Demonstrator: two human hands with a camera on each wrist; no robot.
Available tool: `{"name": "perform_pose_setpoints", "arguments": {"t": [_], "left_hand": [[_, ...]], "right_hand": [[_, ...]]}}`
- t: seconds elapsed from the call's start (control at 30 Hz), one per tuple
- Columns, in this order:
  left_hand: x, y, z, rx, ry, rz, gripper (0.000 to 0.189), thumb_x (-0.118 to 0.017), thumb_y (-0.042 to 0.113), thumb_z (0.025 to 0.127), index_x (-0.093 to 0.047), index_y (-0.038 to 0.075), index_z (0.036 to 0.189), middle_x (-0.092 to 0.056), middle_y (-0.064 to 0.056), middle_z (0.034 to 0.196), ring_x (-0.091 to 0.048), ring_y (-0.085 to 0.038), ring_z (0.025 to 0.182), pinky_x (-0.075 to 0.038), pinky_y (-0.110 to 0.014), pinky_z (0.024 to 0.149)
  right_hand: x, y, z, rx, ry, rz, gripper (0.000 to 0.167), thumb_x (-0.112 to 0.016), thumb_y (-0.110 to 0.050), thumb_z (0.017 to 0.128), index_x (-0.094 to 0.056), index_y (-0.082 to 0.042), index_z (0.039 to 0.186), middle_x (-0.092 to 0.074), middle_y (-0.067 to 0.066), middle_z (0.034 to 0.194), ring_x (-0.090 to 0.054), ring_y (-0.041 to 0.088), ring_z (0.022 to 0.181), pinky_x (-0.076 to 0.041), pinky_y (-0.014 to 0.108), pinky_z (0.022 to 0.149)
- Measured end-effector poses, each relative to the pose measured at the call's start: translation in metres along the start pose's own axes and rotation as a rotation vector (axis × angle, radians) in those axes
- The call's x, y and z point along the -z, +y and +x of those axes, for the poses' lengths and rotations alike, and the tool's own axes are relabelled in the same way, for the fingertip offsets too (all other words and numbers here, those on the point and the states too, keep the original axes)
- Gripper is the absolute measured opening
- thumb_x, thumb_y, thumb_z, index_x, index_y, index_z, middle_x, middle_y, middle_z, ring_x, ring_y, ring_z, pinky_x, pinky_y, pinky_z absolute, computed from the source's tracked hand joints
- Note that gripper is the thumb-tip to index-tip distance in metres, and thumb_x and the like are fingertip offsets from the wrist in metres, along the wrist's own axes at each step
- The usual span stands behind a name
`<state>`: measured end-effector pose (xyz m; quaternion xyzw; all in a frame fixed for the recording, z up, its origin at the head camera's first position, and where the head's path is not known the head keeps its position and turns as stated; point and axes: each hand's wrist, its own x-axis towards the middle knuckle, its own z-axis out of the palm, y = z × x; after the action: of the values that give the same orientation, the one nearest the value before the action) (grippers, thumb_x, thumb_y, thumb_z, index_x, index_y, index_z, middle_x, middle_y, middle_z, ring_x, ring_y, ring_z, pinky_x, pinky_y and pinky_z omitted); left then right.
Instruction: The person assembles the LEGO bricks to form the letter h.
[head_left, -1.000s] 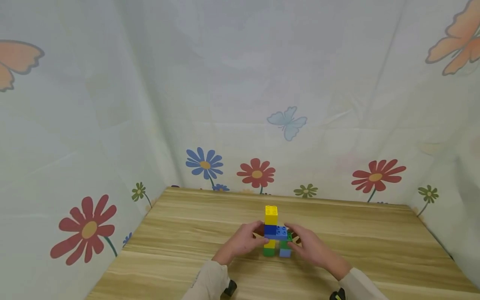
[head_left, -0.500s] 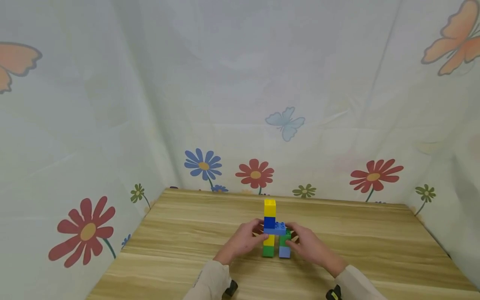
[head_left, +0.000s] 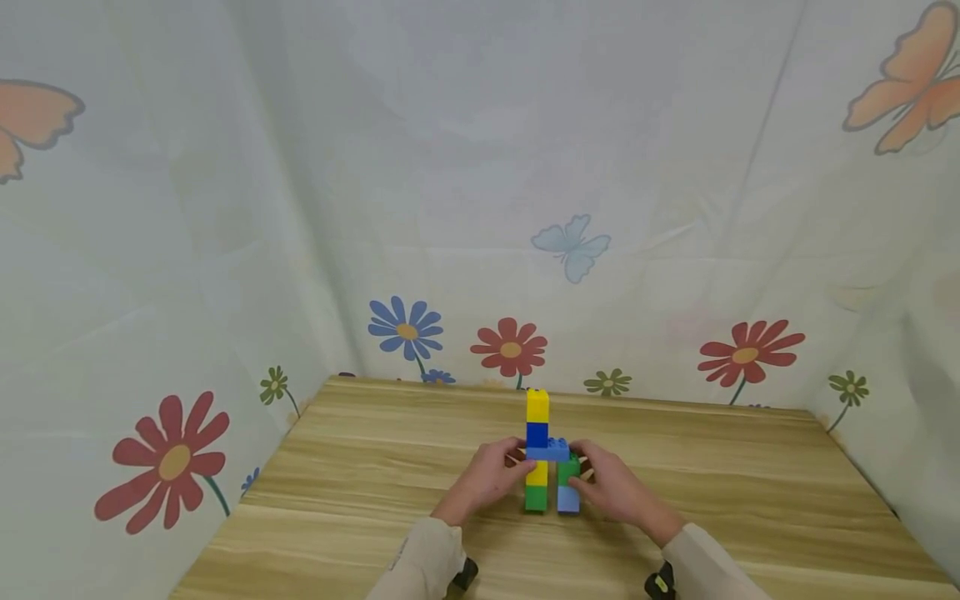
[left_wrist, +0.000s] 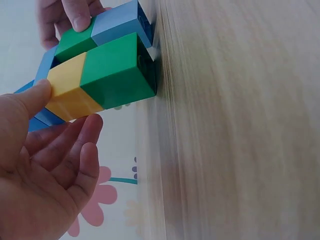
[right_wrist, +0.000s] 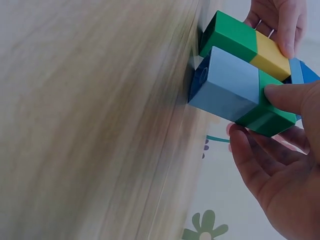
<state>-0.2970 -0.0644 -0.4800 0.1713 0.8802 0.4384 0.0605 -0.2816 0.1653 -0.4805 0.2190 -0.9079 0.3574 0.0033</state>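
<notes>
Building bricks form one joined toy structure in the middle of the head view. Its left column has a green brick (head_left: 536, 498) lowest, then a yellow brick (head_left: 537, 475). A long light blue brick (head_left: 557, 450) bridges to the right column, a green brick (head_left: 568, 469) over a pale blue brick (head_left: 567, 500). Above the bridge's left end stand a dark blue brick (head_left: 537, 435) and a yellow brick (head_left: 537, 406). My left hand (head_left: 487, 479) pinches the left column, thumb on the lower yellow brick. My right hand (head_left: 617, 490) pinches the right column's green brick. Undersides of both columns show in the wrist views.
The structure is over a wood-grain table (head_left: 390, 425). A pale curtain (head_left: 450, 167) printed with flowers and butterflies hangs behind and at both sides. Dark devices sit by both wrists, near the beige sleeves (head_left: 423, 554).
The structure's top has risen in the head view, and fewer of its studs show, as if tipped back or lifted. Both hands keep their hold and have shifted only slightly.
</notes>
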Motion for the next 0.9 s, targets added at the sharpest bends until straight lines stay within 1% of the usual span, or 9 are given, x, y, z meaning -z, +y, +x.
{"name": "perform_pose_setpoints", "arguments": {"t": [0.1, 0.2, 0.47, 0.6, 0.7, 0.9], "left_hand": [[-0.0004, 0.0000, 0.0003, 0.004, 0.002, 0.007, 0.040, -0.060, 0.038, 0.093, -0.059, 0.013, 0.124, -0.062, 0.004, 0.103, -0.057, -0.013, 0.090, -0.051, -0.032, 0.081], [-0.0008, -0.0002, 0.0007, 0.002, 0.002, 0.016, 0.040, -0.060, 0.036, 0.093, -0.058, 0.011, 0.125, -0.062, 0.004, 0.102, -0.057, -0.013, 0.090, -0.051, -0.032, 0.081], [-0.0027, -0.0015, 0.0001, 0.000, -0.060, 0.040, 0.048, -0.066, 0.027, 0.090, -0.052, 0.006, 0.131, -0.060, 0.004, 0.100, -0.057, -0.012, 0.087, -0.051, -0.030, 0.078], [-0.0035, -0.0005, -0.0004, -0.010, -0.058, 0.054, 0.049, -0.065, 0.025, 0.090, -0.050, 0.004, 0.132, -0.060, 0.003, 0.099, -0.056, -0.012, 0.087, -0.051, -0.030, 0.078], [-0.0029, 0.0008, -0.0013, -0.011, -0.057, 0.061, 0.049, -0.065, 0.025, 0.090, -0.050, 0.004, 0.132, -0.060, 0.002, 0.100, -0.057, -0.013, 0.087, -0.051, -0.031, 0.078], [-0.0029, -0.0003, -0.0012, -0.004, -0.065, 0.071, 0.047, -0.064, 0.026, 0.091, -0.051, 0.005, 0.131, -0.061, 0.002, 0.100, -0.056, -0.013, 0.086, -0.052, -0.030, 0.077]], "right_hand": [[0.0000, 0.0002, 0.0015, -0.017, -0.015, 0.012, 0.042, -0.064, -0.011, 0.090, -0.048, -0.002, 0.128, -0.056, 0.014, 0.123, -0.059, 0.019, 0.096, -0.051, 0.037, 0.082], [-0.0006, 0.0004, 0.0029, -0.017, -0.019, 0.028, 0.042, -0.064, -0.011, 0.091, -0.048, -0.001, 0.128, -0.056, 0.015, 0.123, -0.059, 0.020, 0.097, -0.051, 0.038, 0.082], [-0.0014, 0.0018, 0.0037, 0.001, -0.034, 0.057, 0.038, -0.062, -0.010, 0.092, -0.049, 0.000, 0.127, -0.056, 0.015, 0.122, -0.059, 0.022, 0.098, -0.051, 0.036, 0.081], [-0.0012, 0.0017, 0.0035, 0.002, -0.038, 0.066, 0.037, -0.061, -0.009, 0.092, -0.049, 0.000, 0.126, -0.056, 0.016, 0.122, -0.059, 0.023, 0.097, -0.051, 0.035, 0.080], [-0.0016, 0.0012, 0.0034, -0.008, -0.045, 0.074, 0.040, -0.063, -0.008, 0.091, -0.049, 0.001, 0.127, -0.055, 0.017, 0.122, -0.059, 0.024, 0.097, -0.051, 0.036, 0.080], [-0.0033, 0.0001, 0.0020, -0.027, -0.077, 0.100, 0.051, -0.069, -0.010, 0.087, -0.045, 0.002, 0.130, -0.053, 0.016, 0.123, -0.058, 0.021, 0.094, -0.052, 0.035, 0.078]]}}
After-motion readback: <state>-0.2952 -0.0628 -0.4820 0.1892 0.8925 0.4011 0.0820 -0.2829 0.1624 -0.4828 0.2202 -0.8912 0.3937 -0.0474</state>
